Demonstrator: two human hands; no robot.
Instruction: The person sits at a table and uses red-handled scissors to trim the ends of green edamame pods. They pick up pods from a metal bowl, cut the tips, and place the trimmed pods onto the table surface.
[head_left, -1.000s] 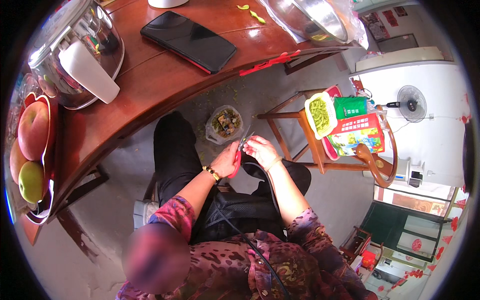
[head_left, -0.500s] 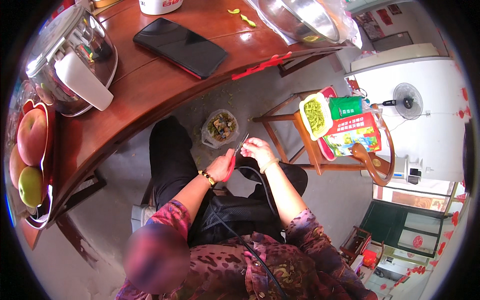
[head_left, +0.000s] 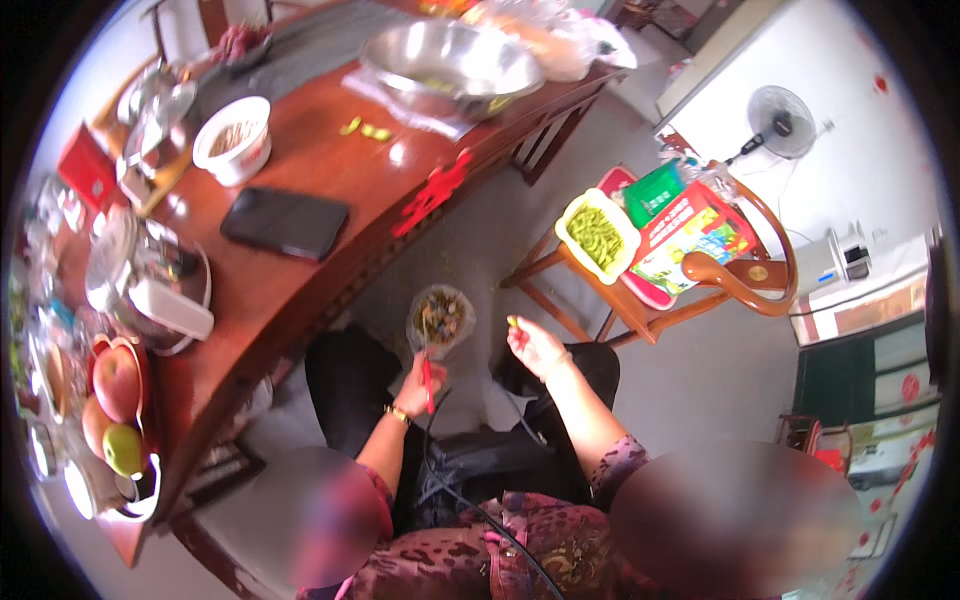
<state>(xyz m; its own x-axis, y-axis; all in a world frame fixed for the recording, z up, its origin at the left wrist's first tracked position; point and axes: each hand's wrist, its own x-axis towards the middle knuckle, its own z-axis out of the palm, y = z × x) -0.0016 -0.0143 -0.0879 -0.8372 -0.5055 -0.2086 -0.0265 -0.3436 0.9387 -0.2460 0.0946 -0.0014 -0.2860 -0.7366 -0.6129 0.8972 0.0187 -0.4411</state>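
Observation:
My left hand (head_left: pixel 418 392) is closed round the red handles of a pair of scissors (head_left: pixel 430 378). Their tips point away from me, toward a waste bin lined with a clear bag (head_left: pixel 468 330), which has scraps in it. To the right, my right hand (head_left: pixel 537 346) pinches a small green bean pod (head_left: pixel 513 322) between thumb and fingers, apart from the scissors. Beyond it, a pale yellow basket (head_left: pixel 565 228) full of green pods (head_left: pixel 598 238) sits on a wooden chair (head_left: pixel 640 322).
On the red-brown table (head_left: pixel 300 150) are a steel bowl (head_left: pixel 400 62), loose pods (head_left: pixel 376 132), a black phone (head_left: pixel 285 222), a white tub (head_left: pixel 240 165), a glass kettle (head_left: pixel 140 270) and a fruit dish (head_left: pixel 150 400). Green and red packages (head_left: pixel 690 235) lie on the chair; a fan (head_left: pixel 782 122) stands behind.
My hands have moved apart; before, they met at the scissors' blades. The right hand now holds up a pod. The view has swung toward the table's far side.

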